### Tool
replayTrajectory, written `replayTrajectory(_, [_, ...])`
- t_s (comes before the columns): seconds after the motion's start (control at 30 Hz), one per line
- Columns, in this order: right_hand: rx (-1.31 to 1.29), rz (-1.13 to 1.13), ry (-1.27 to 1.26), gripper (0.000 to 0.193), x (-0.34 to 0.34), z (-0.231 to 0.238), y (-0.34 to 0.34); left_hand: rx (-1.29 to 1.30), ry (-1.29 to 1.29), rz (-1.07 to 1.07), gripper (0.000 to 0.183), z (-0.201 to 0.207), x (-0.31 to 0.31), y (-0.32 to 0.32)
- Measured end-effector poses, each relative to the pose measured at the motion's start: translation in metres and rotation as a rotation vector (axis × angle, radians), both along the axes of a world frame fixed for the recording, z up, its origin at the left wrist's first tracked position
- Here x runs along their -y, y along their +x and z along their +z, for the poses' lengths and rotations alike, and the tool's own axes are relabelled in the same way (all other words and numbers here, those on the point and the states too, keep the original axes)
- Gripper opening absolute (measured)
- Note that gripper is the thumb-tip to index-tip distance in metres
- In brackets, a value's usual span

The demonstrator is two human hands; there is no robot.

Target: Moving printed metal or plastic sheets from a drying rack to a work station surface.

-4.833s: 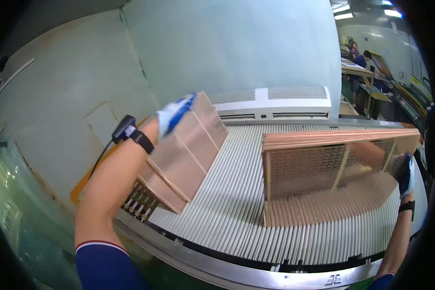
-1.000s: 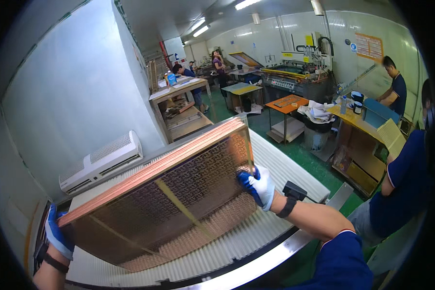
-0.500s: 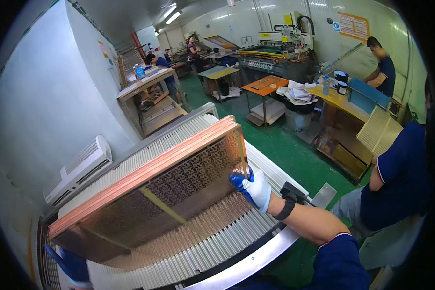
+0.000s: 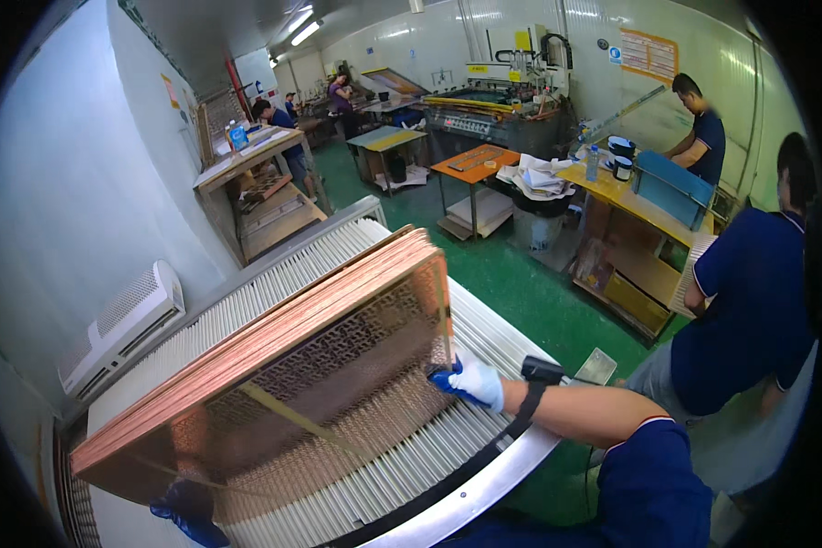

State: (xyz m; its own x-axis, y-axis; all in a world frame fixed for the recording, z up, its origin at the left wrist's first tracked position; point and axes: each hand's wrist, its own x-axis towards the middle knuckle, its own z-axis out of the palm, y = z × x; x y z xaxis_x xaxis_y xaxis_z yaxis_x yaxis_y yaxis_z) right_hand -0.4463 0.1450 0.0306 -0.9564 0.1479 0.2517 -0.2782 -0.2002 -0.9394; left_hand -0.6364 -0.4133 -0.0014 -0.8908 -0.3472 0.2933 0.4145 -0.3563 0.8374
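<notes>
A thick stack of copper-coloured patterned panels [image 4: 338, 365] stands tilted on its long edge above a bed of pale ribbed bars [image 4: 402, 457]. My right hand [image 4: 470, 382], in a white and blue glove, is closed round the lower right corner of the stack. Below its lower left edge, my left hand [image 4: 190, 513] in a blue glove curls against the panels. The front panel is shiny and mirrors part of that glove. At the back of the stack, a few sheets sit slightly apart along the top edge.
A curved metal rim [image 4: 484, 493] borders the bed in front. To the left, a white wall-mounted unit [image 4: 123, 324] adjoins the bed. At right, a co-worker in dark blue [image 4: 749, 301] stands close, holding a ribbed panel. An orange table [image 4: 475, 163] and a yellow-topped bench [image 4: 603, 183] stand beyond.
My left hand has moved right along the stack's lower edge. The stack has tipped a little more upright, and its back sheets have spread. The co-worker at right has turned and shifted with the ribbed panel.
</notes>
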Motion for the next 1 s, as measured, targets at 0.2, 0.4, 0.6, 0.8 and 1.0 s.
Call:
replayTrajectory(0.2, [0.03, -0.298, 0.13, 0.038, 0.004, 0.001, 0.002, 0.025, 0.012, 0.002, 0.037, 0.015, -0.028, 0.019])
replayTrajectory(0.4, [-0.045, -0.298, 0.123, 0.031, -0.061, 0.03, 0.036, 0.087, 0.152, -0.272, 0.033, 0.077, -0.142, 0.089])
replayTrajectory(0.6, [-0.068, -0.313, 0.045, 0.025, -0.196, 0.044, 0.082, 0.192, 0.643, -0.8, 0.031, 0.123, -0.277, 0.158])
replayTrajectory(0.8, [0.169, -0.343, -0.192, 0.021, -0.35, -0.003, 0.148, 0.399, 1.086, -1.173, 0.029, 0.139, -0.435, 0.2])
replayTrajectory(1.0, [0.323, -0.404, -0.506, 0.017, -0.447, -0.049, 0.193, 0.431, 0.93, -1.213, 0.03, 0.121, -0.506, 0.167])
